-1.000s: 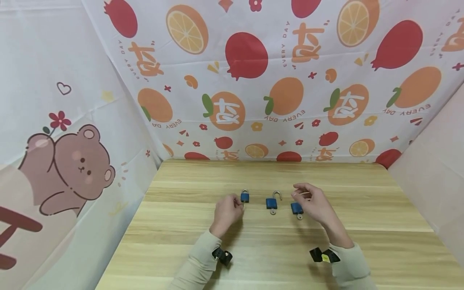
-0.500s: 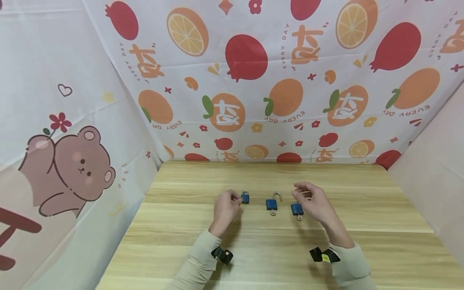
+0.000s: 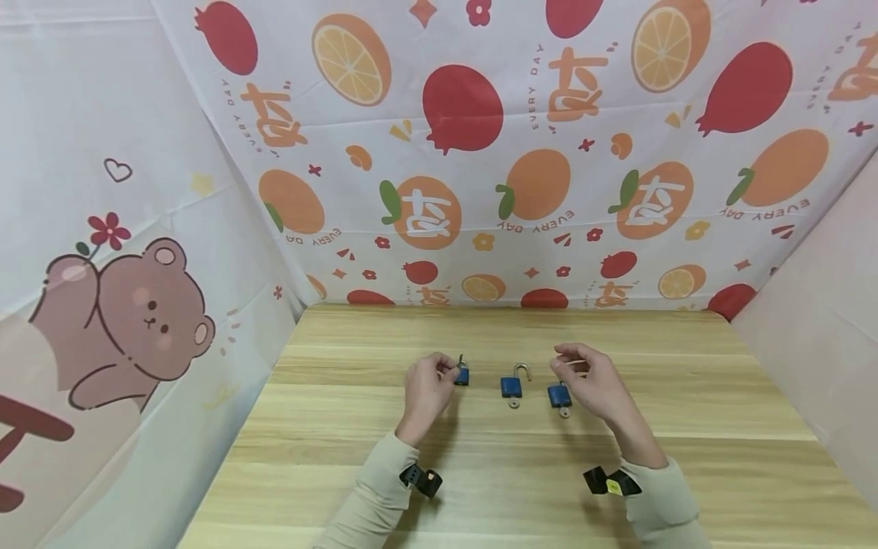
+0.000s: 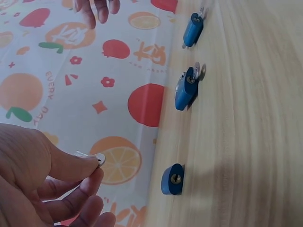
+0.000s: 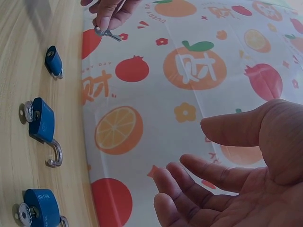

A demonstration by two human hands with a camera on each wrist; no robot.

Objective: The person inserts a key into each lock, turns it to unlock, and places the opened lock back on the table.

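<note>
Blue padlock [image 4: 172, 180] near left hand [image 3: 427, 390]: shackle [image 5: 60, 75] hidden only from left wrist.

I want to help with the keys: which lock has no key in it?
The leftmost lock, beside the left hand: its keyhole is bare, while the middle lock has a key in it, and so does the right lock.

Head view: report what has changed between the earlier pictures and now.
The left hand, pinching the key, has moved slightly away from the person; the key now shows, tip pointing away, against the left lock. The middle lock, right lock and right hand stayed put, as did the left lock.
</note>
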